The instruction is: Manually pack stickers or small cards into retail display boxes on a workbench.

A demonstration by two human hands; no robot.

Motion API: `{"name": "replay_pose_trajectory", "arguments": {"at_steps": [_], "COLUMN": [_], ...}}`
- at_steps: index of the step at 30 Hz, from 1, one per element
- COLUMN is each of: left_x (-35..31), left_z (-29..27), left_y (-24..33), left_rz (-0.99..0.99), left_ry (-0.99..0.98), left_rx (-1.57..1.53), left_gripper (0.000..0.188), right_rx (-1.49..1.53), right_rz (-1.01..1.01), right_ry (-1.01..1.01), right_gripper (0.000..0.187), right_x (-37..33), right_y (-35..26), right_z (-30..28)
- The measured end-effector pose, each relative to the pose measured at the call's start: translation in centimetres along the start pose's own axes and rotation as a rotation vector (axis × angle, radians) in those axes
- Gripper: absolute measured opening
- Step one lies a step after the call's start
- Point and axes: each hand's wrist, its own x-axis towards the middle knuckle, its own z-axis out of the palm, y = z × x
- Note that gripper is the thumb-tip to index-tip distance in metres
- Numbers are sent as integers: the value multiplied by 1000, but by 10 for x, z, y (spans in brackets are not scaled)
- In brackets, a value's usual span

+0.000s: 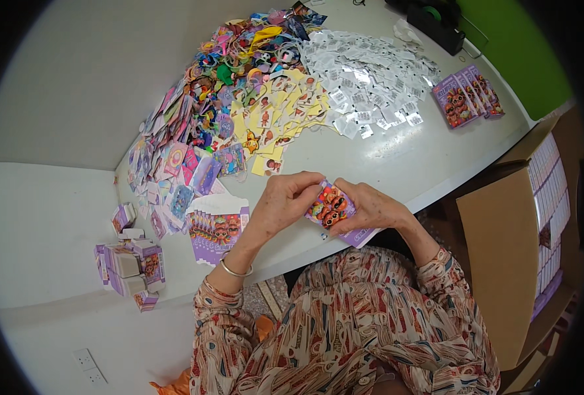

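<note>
Purple printed card makes up the small box (332, 205), held above the worktop (397, 164) by its near edge. Thumb and fingers of the left hand (280, 205) pinch its upper left side; the right hand (374, 209) grips its right side, both closed narrowly on it. Just below, a purple card piece (363, 237) lies at the near edge. Fanned flat cartons (221, 230) rest to the left. Beyond, yellow cards (298, 105), colourful trinkets (229, 74) and whitish packets (371, 79) spread toward the far edge. Purple boxes (455, 102) sit near the right edge, beside which stands a cardboard carton (499, 263).
</note>
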Motion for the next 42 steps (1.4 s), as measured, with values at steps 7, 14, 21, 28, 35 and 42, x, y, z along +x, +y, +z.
{"name": "replay_pose_trajectory", "arguments": {"at_steps": [7,14,21,28,35,42], "left_x": [-11,4,2,-5,-17,-17], "left_z": [18,6,3,12,19,15], "left_y": [11,-13,-14,-15,2,-9], "left_rz": [101,43,-122,-46,73,81], "left_ry": [229,100,60,126,208,141], "left_rx": [209,-42,-186,-187,163,25], "left_gripper": [21,19,17,18,18,20], "right_rx": [-34,-76,-43,-71,-85,-69], "right_rz": [13,-1,1,-14,2,80], "right_ry": [-7,30,11,13,19,-54], "right_gripper": [66,69,68,68,69,68], "right_x": [1,0,-1,-2,-3,-3], "right_y": [0,6,-2,1,3,-7], "right_z": [1,6,2,3,4,-1]}}
